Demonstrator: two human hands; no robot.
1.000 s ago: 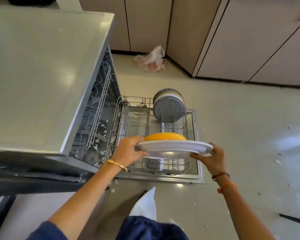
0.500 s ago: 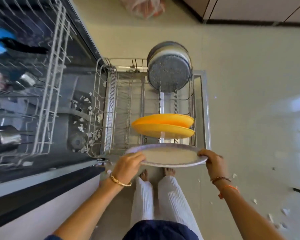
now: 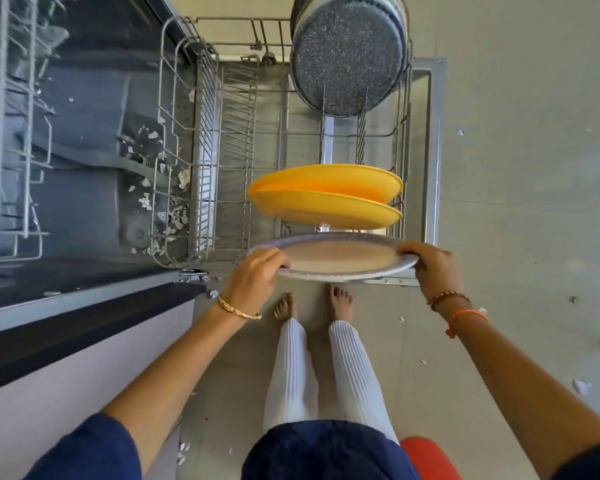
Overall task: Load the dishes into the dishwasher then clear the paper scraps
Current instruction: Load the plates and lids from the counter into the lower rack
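Observation:
I hold a large pale plate [image 3: 336, 259] with a speckled rim by both sides, over the near end of the pulled-out lower dishwasher rack [image 3: 173, 140]. My left hand [image 3: 257, 275] grips its left edge, my right hand [image 3: 430, 265] its right edge. Two yellow plates [image 3: 326, 199] stand in the rack just beyond it. A speckled grey pan [image 3: 347, 60] stands on edge at the rack's far end. Paper scraps [image 3: 160, 188] lie on the dishwasher floor to the left of the rack.
The open dishwasher door [image 3: 433, 150] lies flat under the rack. The upper rack [image 3: 7, 133] sits at far left. More paper scraps [image 3: 581, 386] dot the floor at right. My bare feet [image 3: 312, 304] stand just before the door. The counter edge [image 3: 83, 327] runs along the left.
My view has tilted down and moved closer to the rack. The pale plate has come lower, towards the rack's near end, still held in both hands.

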